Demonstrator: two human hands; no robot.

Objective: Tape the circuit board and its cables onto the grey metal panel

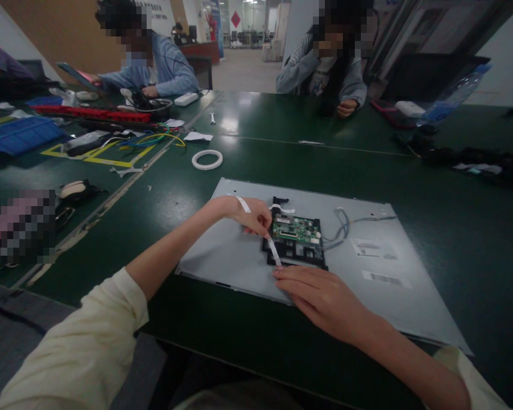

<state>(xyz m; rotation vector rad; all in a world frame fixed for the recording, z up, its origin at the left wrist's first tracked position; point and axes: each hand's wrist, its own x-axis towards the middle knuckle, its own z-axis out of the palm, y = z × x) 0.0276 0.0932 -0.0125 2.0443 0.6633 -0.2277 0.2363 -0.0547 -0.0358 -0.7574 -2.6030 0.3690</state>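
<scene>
A short strip of white tape (274,250) runs between my hands, over the left edge of a black plastic bracket (297,251). My left hand (254,215) is closed, pinching the strip's upper end between thumb and finger. At its lower end, my right hand (318,290) has its fingertips pressed together on the tape. Another tape piece (243,204) sticks to the back of my left hand. A green circuit board (297,229) sits on the bracket, with a tape piece (284,209) above it. Beneath everything lies a flat grey metal panel (226,256).
Grey cables (345,228) and labels (374,249) are on the panel's right side. A white tape roll (195,161) lies beyond it on the green table (256,156). A blue basket (21,136) and tools stand left. Two people sit opposite.
</scene>
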